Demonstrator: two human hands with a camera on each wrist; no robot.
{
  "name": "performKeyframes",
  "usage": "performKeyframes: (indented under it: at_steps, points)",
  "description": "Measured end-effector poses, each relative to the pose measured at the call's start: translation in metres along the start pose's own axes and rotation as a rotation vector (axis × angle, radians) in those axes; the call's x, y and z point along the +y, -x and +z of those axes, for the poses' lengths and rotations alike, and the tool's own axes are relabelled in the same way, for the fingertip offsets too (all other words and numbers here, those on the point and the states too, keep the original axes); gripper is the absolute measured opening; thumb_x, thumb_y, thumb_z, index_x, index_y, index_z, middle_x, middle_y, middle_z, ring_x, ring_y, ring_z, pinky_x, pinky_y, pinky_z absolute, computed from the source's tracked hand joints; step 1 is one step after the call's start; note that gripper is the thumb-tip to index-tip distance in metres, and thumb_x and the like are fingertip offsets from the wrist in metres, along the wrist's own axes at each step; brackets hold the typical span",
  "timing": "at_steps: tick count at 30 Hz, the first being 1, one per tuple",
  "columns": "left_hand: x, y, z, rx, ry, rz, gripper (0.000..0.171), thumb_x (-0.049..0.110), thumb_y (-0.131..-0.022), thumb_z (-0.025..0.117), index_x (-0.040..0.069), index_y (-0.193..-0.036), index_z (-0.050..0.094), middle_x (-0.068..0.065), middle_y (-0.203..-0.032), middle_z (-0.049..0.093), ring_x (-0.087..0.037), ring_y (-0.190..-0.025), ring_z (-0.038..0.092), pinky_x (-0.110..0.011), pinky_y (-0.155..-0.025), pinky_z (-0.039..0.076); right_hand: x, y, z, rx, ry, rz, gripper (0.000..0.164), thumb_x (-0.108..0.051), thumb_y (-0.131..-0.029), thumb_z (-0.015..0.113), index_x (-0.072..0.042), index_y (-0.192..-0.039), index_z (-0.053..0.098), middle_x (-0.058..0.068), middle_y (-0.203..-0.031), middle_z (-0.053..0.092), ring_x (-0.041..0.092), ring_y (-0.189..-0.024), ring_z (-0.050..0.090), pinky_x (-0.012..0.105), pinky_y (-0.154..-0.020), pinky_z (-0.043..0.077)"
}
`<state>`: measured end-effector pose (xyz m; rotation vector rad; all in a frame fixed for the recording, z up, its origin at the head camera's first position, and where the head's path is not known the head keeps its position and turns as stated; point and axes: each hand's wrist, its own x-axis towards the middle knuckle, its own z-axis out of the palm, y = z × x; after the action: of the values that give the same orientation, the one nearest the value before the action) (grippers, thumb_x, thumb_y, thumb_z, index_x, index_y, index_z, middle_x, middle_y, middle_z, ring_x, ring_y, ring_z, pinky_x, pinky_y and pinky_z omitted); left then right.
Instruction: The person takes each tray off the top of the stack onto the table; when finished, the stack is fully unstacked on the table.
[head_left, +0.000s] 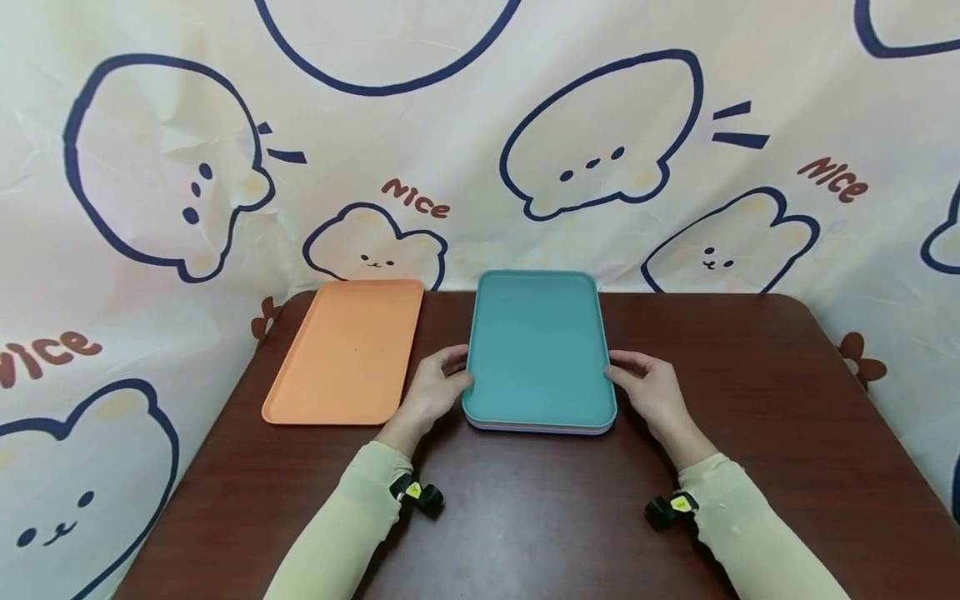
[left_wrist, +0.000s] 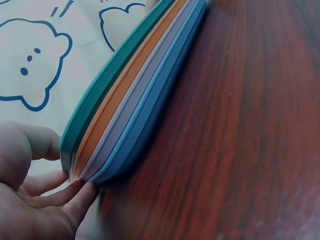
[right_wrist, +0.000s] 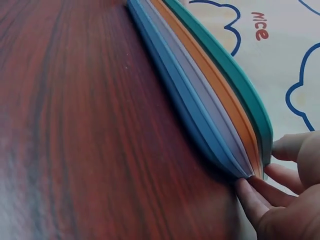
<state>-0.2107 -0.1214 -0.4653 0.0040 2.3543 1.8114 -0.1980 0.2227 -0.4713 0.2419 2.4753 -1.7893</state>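
Observation:
A stack of rectangular trays (head_left: pixel 540 350) lies on the dark wooden table, teal on top. Seen edge-on in the left wrist view, it has a green tray (left_wrist: pixel 100 97) above an orange tray (left_wrist: pixel 117 92), then a lavender tray (left_wrist: pixel 117 117) and blue (left_wrist: pixel 142 132) at the bottom. My left hand (head_left: pixel 435 387) touches the stack's left side with its thumb and fairly straight fingers spread over the tray edges. Opposite it, my right hand (head_left: pixel 656 392) presses the right side in the same way. No finger lies across the top tray.
Left of the stack, a separate orange tray (head_left: pixel 348 354) lies flat, close beside my left hand and wrist. Behind the table hangs a pale cloth (head_left: pixel 472 150) printed with cartoon bears. Each sleeve cuff carries a small black camera (head_left: pixel 429 498).

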Motion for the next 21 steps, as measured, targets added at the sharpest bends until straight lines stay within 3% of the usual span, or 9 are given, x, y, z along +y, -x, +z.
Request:
performKeyframes:
  at_steps: [8,15,21]
  points:
    - [-0.007,0.001,-0.010,0.045,0.037,0.004,0.057,-0.006,-0.097,0.058,-0.005,-0.154,0.053,-0.027,-0.153,0.058,-0.040,-0.143,0.059,-0.037,-0.105,0.057,-0.003,-0.003,0.013,-0.006,-0.001,-0.005,0.043,-0.018,-0.103,0.072,-0.001,-0.142,0.069,0.018,-0.159,0.056,0.027,-0.149,0.045,0.008,-0.089,0.046]
    - [-0.010,0.007,-0.029,0.080,0.029,0.005,0.056,-0.008,-0.099,0.056,-0.007,-0.155,0.050,-0.030,-0.156,0.054,-0.044,-0.146,0.056,-0.052,-0.118,0.051,-0.007,-0.007,0.035,-0.029,-0.013,-0.030,0.041,-0.017,-0.103,0.072,-0.002,-0.141,0.070,0.018,-0.158,0.057,0.029,-0.150,0.046,0.015,-0.092,0.049]
    - [-0.010,0.013,-0.047,0.113,-0.034,0.008,0.056,-0.005,-0.100,0.059,-0.003,-0.155,0.051,-0.028,-0.158,0.054,-0.042,-0.150,0.052,-0.054,-0.120,0.049,-0.012,-0.009,0.054,-0.036,-0.016,-0.052,0.038,-0.017,-0.102,0.073,-0.003,-0.138,0.072,0.019,-0.152,0.063,0.030,-0.145,0.053,0.018,-0.092,0.053]
